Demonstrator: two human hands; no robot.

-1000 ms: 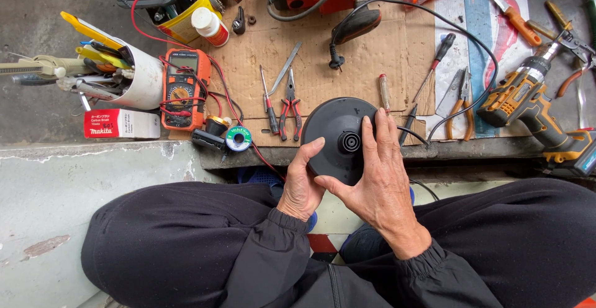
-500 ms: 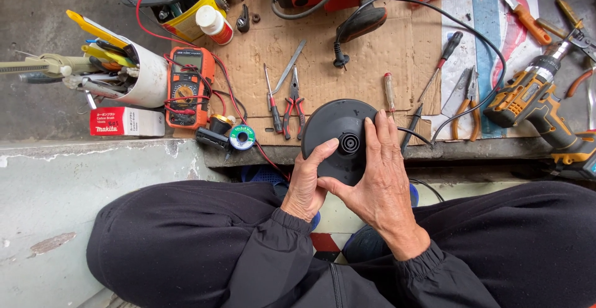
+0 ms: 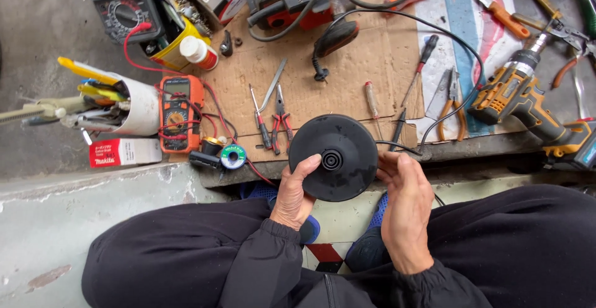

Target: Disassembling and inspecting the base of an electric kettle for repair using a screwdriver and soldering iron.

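Above the lap, near the cardboard's (image 3: 347, 90) front edge, both hands hold a black round base (image 3: 335, 153): the left hand (image 3: 295, 193) grasps its left rim, the right hand (image 3: 406, 199) grips its right rim, where the black cord (image 3: 450, 106) leaves.

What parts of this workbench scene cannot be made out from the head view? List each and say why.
- Underside of the black disc: faces away from the camera.
- Left hand fingers: behind the disc, only the thumb shows.
- Right hand fingertips: tucked at the disc's rim.
- Drill battery end: cut off by the right edge.
- Analog meter: top cut off by the upper edge.
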